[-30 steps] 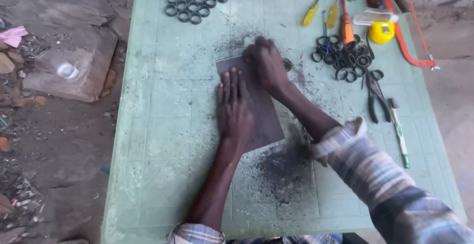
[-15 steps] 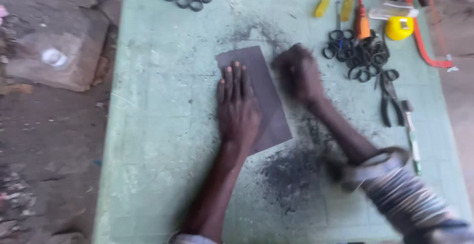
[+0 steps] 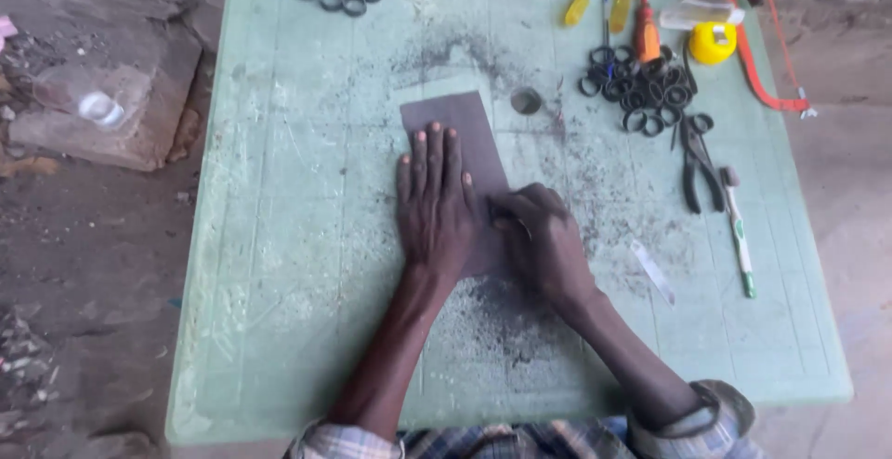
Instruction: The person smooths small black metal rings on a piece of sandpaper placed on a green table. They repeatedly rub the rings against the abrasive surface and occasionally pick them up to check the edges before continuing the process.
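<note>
Head view showed the left hand (image 3: 435,201) pressed flat, fingers spread and extended, on a dark grey abrasive sheet (image 3: 465,148) that lay on the pale green bench (image 3: 297,236) near its middle. The right hand (image 3: 539,241) rested on the sheet's near right edge with its fingers curled tight over something small; what it gripped was hidden by the fingers and could not be identified.

Risks, judged from this arrangement:

1. Sheet slip. Only the flat left hand held the sheet down. A rubbing stroke that outweighed that pressure would probably have dragged or creased the sheet.
2. Skin abrasion. The right fingertips sat directly against the abrasive surface, so an overrun stroke could have grazed them or struck the left hand just beside.
3. Loss of the piece. A small item pinched in curled fingers could have shot out toward the dark dust (image 3: 502,315) on the near side.
4. Contamination. A loose round part (image 3: 526,101) lay just beyond the sheet's far right corner, and a heap of black rings (image 3: 641,92) lay farther right, beside pliers (image 3: 699,157); a wide sweep could have scattered them.
</note>
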